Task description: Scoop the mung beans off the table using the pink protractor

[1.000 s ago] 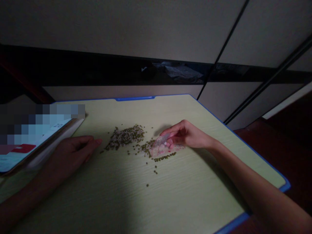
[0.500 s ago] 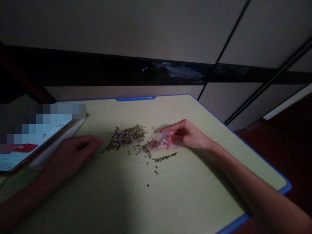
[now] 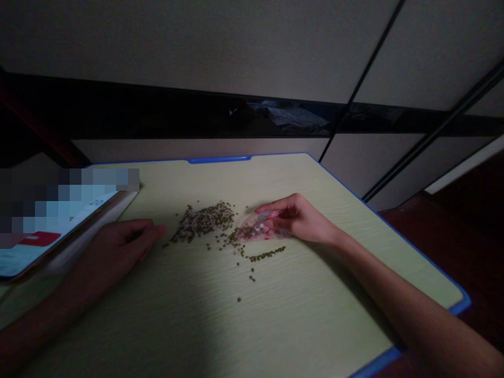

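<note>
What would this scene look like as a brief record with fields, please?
Right hand: holds a translucent pink-patterned piece with a rounded edge
Grains: small, greenish; main heap left of the piece, short row nearer the viewer, a few scattered
Left hand: loosely curled, beside the heap
Far left: device with lit screen
Surface: pale table, blue-edged

The number "20" (image 3: 96,202), slanted, can be read on the lit screen (image 3: 74,218) at the left edge of the frame. A pale mark on that screen's red block (image 3: 39,239) and the printing on the translucent pink piece (image 3: 252,231), right of centre, are illegible.
</note>
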`<state>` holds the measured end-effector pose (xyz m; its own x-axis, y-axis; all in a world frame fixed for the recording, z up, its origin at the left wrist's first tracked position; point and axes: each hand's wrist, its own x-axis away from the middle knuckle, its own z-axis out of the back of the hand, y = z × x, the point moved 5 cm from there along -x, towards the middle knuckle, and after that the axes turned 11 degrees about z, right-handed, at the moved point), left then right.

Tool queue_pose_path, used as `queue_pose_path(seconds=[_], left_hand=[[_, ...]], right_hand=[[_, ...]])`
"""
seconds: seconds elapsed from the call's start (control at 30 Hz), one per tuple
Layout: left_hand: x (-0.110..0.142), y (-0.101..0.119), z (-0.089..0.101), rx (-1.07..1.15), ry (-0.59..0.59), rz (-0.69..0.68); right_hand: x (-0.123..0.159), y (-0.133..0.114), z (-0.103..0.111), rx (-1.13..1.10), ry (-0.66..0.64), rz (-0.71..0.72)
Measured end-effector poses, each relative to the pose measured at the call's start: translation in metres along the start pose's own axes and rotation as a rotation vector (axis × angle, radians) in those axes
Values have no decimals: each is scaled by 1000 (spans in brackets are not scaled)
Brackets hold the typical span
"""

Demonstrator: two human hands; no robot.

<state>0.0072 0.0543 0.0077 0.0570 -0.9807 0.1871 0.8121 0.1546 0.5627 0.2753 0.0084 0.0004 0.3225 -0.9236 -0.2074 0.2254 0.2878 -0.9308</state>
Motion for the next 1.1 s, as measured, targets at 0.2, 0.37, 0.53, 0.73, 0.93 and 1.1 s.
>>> queue_pose_path(seconds=[0.2,0.37,0.53,0.73,0.93,1.1], left_hand=[[1,1,-1,23,0,-20],[0,1,-1,37,-8,-32],[1,0,0,40,2,-49],[1,1,0,50,-1,-27],[0,2,0,34,7,-30],[3,4,0,46,-4,-12]], right_hand=[[1,-4,3,49,-67,37],[2,-7,2,88,-100,55],[3,-8,0,65,-135,57],[2,-8,-3,8,-136,64],[2,-8,-7,-11,-146,68],[2,-6,-9,-43,-144,43]])
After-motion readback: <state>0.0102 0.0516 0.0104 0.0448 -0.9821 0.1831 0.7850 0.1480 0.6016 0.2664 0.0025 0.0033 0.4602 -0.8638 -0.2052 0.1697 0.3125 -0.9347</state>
